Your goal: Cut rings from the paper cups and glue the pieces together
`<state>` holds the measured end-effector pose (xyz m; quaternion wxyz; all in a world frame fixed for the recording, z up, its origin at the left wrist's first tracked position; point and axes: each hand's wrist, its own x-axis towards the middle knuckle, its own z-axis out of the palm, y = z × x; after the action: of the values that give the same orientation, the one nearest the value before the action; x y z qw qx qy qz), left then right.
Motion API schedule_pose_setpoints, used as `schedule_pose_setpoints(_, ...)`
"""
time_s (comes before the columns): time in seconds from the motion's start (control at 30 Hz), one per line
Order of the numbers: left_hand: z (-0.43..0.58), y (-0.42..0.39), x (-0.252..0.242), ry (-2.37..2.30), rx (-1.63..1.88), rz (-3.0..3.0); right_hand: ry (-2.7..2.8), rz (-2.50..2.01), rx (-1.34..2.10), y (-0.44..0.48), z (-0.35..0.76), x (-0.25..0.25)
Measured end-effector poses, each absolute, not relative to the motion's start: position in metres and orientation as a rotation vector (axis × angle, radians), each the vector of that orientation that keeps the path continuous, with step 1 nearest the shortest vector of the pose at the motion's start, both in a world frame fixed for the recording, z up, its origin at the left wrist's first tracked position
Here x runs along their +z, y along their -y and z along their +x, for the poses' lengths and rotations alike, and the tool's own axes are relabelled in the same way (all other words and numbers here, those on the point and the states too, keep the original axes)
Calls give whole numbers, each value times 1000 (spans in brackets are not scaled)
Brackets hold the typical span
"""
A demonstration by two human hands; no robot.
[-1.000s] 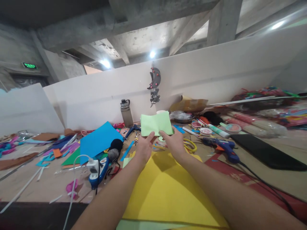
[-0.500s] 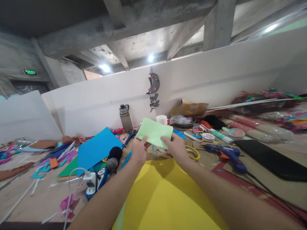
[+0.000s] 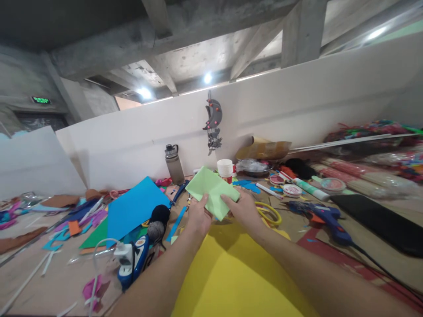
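A light green sheet [image 3: 213, 189], paper or thin felt, is held up between my two hands, tilted and slightly bent. My left hand [image 3: 199, 216] pinches its lower left edge, thumb on the near face. At its right corner, my right hand [image 3: 243, 206] grips the same sheet, thumb also in front. Behind the sheet, the fingers of both hands are mostly hidden. Below my hands and forearms lies a large yellow sheet [image 3: 236, 268]. Just right of my right hand is a roll of yellow tape [image 3: 276, 215].
A blue glue gun [image 3: 339, 224] and a black flat slab [image 3: 380, 224] lie to the right. On the left are a blue sheet [image 3: 135, 204], yarn balls [image 3: 160, 214] and a power strip [image 3: 134, 264]. A bottle [image 3: 174, 165] and paper cups [image 3: 225, 168] stand near the white partition [image 3: 139, 145].
The green sheet has turned clockwise and tilted, its lower corner now pointing down toward me. My hands have come slightly lower, still gripping it.
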<state>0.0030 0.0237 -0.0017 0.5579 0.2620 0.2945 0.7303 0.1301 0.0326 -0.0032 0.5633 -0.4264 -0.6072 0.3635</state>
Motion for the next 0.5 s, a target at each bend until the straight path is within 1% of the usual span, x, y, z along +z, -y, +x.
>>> schedule_pose_setpoints(0.13,4,-22,-6,-683,1739,632,1551,-1045,653,-28,131,-3)
schedule_pose_setpoints(0.23,6,-22,-11,-765,1796,648,1599,-1046,620,-25,130,-3)
schedule_pose_setpoints(0.37,8,-21,-15,-803,1798,661,1505,-1067,749,-23,128,-2)
schedule_pose_setpoints(0.5,10,-18,-12,-812,1764,642,1343,-1088,1020,-22,128,0)
